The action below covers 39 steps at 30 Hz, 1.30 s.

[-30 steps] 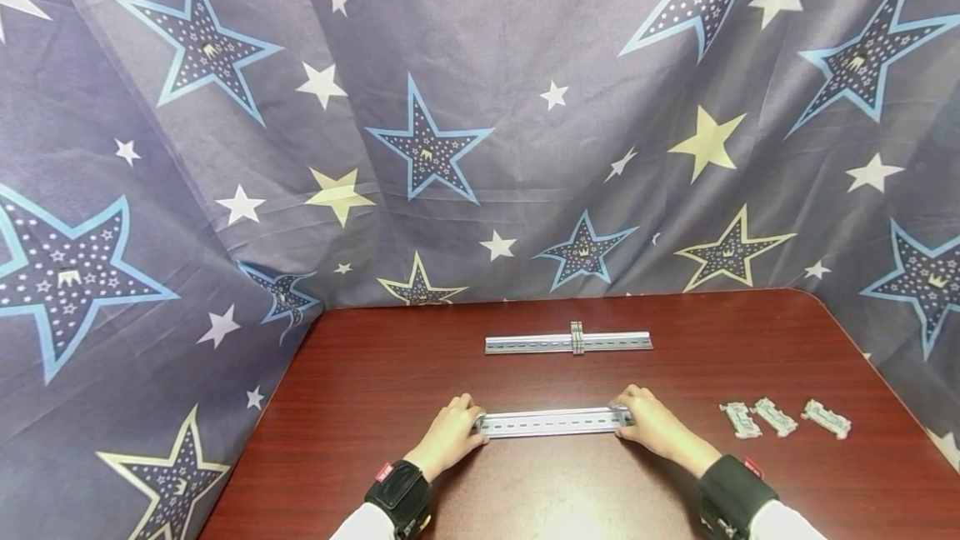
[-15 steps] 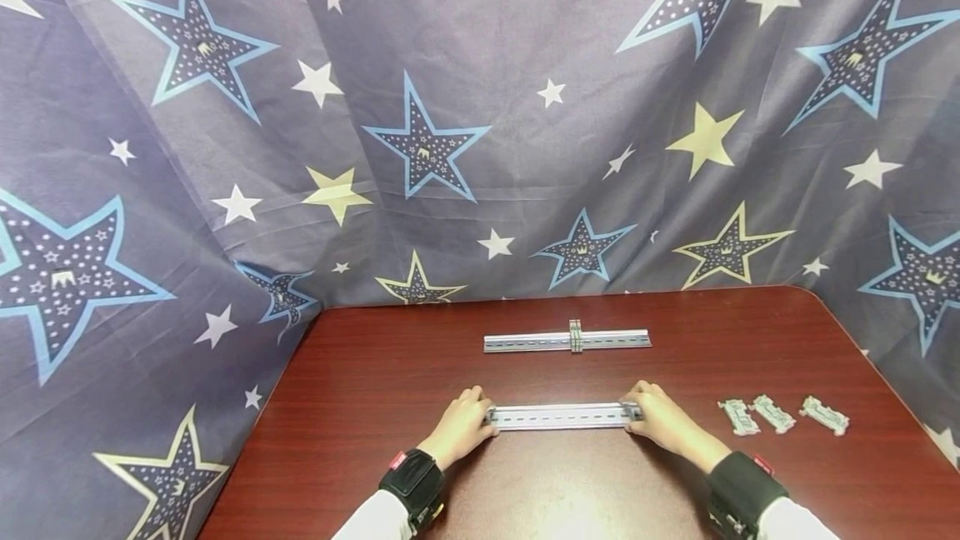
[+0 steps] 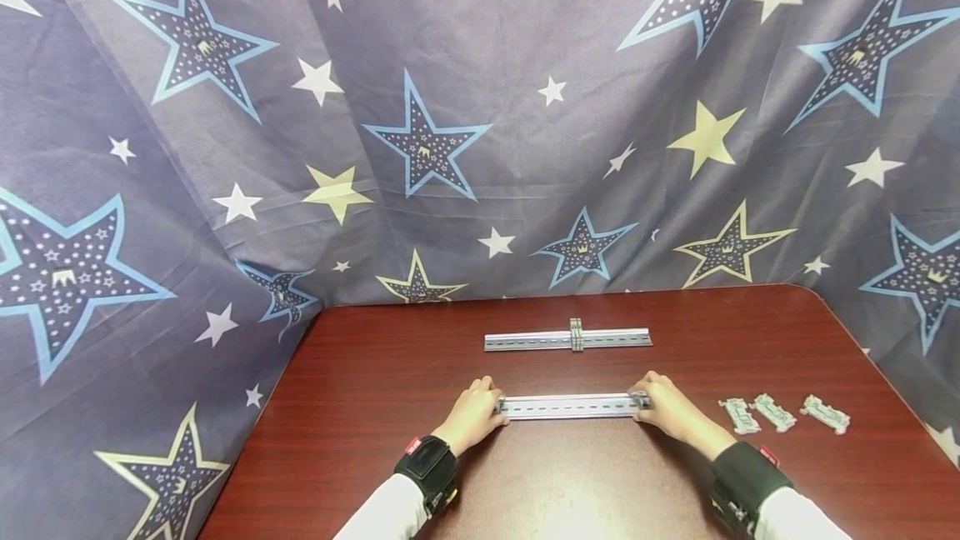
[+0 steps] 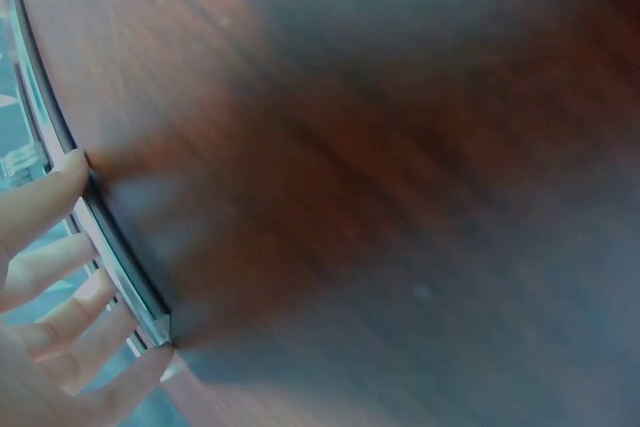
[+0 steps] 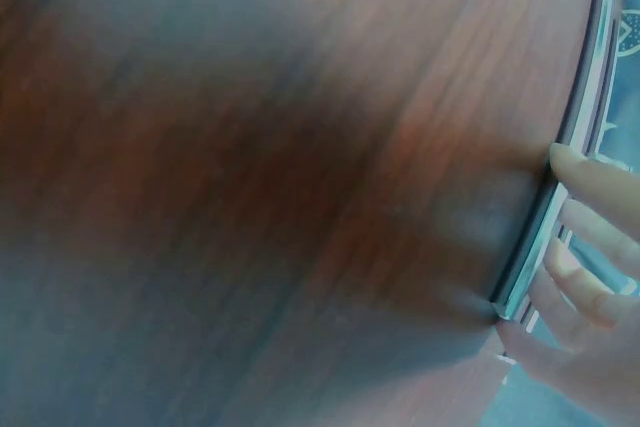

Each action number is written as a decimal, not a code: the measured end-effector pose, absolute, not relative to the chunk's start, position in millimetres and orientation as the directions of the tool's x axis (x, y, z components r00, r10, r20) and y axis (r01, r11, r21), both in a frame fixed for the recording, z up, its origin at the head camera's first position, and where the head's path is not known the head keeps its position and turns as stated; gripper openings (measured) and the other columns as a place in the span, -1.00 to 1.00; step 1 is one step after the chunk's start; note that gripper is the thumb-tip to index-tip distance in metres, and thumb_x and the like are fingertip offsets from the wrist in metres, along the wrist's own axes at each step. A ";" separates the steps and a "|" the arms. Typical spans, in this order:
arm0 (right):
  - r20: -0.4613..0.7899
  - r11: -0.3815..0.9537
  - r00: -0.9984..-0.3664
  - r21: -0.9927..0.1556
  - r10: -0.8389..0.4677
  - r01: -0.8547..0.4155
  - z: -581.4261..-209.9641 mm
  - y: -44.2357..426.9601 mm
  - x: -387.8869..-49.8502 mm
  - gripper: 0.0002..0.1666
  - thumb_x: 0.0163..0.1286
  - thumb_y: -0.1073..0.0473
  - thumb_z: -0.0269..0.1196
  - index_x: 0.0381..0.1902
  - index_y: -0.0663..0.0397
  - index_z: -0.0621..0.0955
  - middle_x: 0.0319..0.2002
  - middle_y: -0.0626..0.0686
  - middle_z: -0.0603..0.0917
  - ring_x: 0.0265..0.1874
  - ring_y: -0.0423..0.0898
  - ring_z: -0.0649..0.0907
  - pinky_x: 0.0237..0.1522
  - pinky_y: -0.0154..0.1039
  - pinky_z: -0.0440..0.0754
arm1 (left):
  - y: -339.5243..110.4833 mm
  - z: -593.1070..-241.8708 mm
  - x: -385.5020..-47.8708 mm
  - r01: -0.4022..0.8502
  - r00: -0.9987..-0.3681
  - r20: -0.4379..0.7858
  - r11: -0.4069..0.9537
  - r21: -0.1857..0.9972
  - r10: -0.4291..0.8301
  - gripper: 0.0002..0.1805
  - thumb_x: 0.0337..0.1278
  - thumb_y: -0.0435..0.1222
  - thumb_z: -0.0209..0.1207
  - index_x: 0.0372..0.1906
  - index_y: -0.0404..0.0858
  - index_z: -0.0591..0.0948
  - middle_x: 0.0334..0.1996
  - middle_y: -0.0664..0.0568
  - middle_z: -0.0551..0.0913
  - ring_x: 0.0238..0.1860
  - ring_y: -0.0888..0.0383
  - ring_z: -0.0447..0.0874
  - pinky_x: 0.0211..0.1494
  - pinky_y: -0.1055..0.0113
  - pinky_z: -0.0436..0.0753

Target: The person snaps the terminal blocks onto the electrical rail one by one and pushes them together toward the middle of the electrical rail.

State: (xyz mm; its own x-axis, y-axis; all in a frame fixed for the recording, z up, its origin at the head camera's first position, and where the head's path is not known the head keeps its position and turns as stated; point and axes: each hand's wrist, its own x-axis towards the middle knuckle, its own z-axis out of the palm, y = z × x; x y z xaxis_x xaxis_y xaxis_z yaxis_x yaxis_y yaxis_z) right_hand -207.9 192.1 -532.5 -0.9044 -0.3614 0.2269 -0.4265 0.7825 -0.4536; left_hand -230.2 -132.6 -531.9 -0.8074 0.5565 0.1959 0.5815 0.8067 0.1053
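A slotted silvery metal rail lies crosswise between my hands in the head view. My left hand grips its left end, thumb on the near edge and fingers on the far side. At the other end my right hand holds the rail the same way. Both wrist views show the rail's near edge under the thumb of the left hand and of the right hand. Farther back lies a second metal rail, bearing a small cluster of thin greyish pieces near its middle.
To the right lie three loose pale greenish plastic pieces, one of them apart from the other two. The dark red wooden table ends at a star-patterned cloth behind and at the sides.
Both hands have moved the held rail away from me and slightly to the right, closer to the rear rail. Their hold on its ends stays the same.
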 end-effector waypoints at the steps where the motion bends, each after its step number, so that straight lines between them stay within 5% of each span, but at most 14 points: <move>1: 0.226 0.781 -0.905 -0.457 -0.360 -0.425 -532.7 192.7 -208.7 -0.66 -0.23 0.33 0.38 -0.38 0.30 0.60 -0.45 0.05 0.47 -0.40 0.03 0.48 -0.29 -0.09 0.43 | -131.9 -531.9 -231.1 0.580 -0.809 0.194 0.807 0.109 0.555 -0.72 -0.34 -0.17 0.34 -0.44 -0.25 0.61 -0.52 0.06 0.38 -0.43 0.11 0.38 -0.43 0.30 0.41; 39: 0.196 0.798 -0.930 -0.478 -0.311 -0.367 -528.6 200.0 -224.5 -0.66 -0.28 0.26 0.41 -0.47 0.26 0.57 -0.52 0.05 0.45 -0.49 -0.06 0.45 -0.37 -0.15 0.40 | -116.8 -527.8 -247.5 0.497 -0.867 0.146 0.849 0.180 0.477 -0.69 -0.40 -0.17 0.37 -0.44 -0.25 0.61 -0.53 0.08 0.37 -0.38 0.11 0.43 -0.38 0.30 0.45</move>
State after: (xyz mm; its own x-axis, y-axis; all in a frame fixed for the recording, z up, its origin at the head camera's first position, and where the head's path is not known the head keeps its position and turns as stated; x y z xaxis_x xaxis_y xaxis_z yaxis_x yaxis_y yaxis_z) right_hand -224.5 200.0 -528.6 -0.9300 -0.3108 0.1961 -0.3674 0.7977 -0.4783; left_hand -247.5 -116.8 -527.8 -0.8667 0.4769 0.1465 0.4974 0.8487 0.1798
